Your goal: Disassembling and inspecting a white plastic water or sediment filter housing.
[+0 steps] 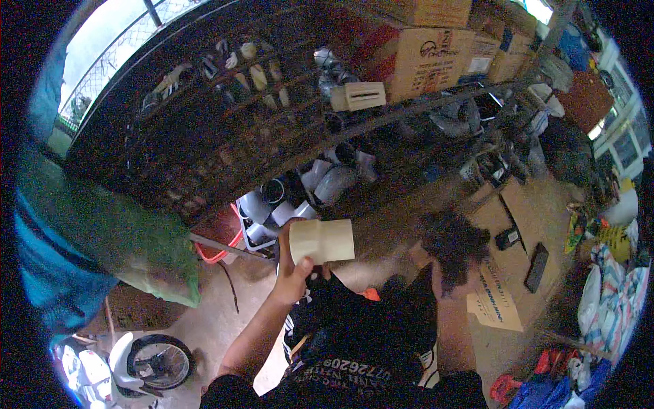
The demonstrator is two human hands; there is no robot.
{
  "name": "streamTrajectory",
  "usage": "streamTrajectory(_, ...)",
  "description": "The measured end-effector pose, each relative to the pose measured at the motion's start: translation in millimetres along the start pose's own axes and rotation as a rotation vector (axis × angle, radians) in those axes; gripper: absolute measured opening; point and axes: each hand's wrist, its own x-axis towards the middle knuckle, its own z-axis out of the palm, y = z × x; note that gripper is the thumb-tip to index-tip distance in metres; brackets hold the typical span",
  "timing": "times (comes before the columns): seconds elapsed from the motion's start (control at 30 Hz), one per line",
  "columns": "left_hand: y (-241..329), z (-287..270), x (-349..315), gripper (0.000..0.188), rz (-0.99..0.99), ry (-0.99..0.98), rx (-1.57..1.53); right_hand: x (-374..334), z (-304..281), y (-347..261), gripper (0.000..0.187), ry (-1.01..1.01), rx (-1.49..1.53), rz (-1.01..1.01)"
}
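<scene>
My left hand is closed round a cream plastic pipe reducer, thumb on the near side. The reducer lies sideways in front of my body, its wider end pointing right. My right hand is mostly hidden behind a dark, crumpled cloth-like bundle, which hangs at the end of my right forearm. The bundle and the reducer are apart. Just beyond my left hand, grey pipe elbows and couplings are heaped in a crate.
Dark shelves hold fittings and cardboard boxes. On the right lies flattened cardboard with a black device on it. A red basin rim, a green cover and a motorbike wheel are on the left.
</scene>
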Motion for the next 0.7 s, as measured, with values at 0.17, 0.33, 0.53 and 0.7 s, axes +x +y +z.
streamTrajectory(0.17,-4,22,0,0.077,-0.154,0.021,0.043,-10,57,-6,0.055,-0.795,-1.025,-0.373)
streamTrajectory(0.33,27,38,7,0.078,0.054,-0.134,0.197,-8,57,19,0.046,-0.653,-1.027,-0.458)
streamTrajectory(0.53,33,25,11,0.082,0.136,-0.221,0.353,-11,78,-6,0.057,-0.642,-1.326,-0.637)
streamTrajectory(0.7,26,31,-2,0.082,0.200,-0.319,0.383,-8,62,20,0.053,-0.271,-1.015,-0.419)
